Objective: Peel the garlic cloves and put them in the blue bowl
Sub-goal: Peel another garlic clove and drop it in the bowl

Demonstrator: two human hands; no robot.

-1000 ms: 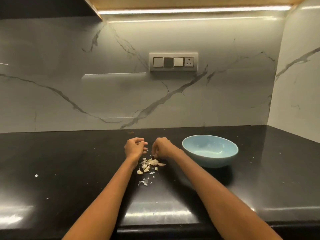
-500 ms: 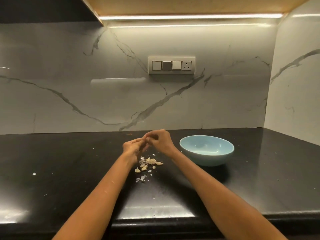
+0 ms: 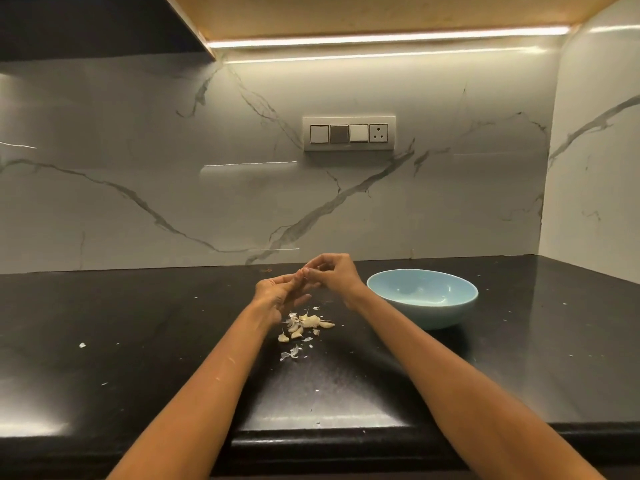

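Both hands have lifted off the desk: the right hand [image 3: 334, 273] and left hand [image 3: 280, 296] now meet, each grip pinching something tiny, likely a clove. Garlic cloves [image 3: 304, 325] lie mid-desk, left of the blue bowl [image 3: 422, 297], seemingly empty.

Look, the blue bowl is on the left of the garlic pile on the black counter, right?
Not quite. The head view shows the blue bowl to the right of the garlic pile, beside the right hand. The rest is right: both sit on the black counter.

A switch panel [image 3: 349, 133] sits on the marble backsplash [image 3: 173, 188] above a black countertop [image 3: 104, 323].
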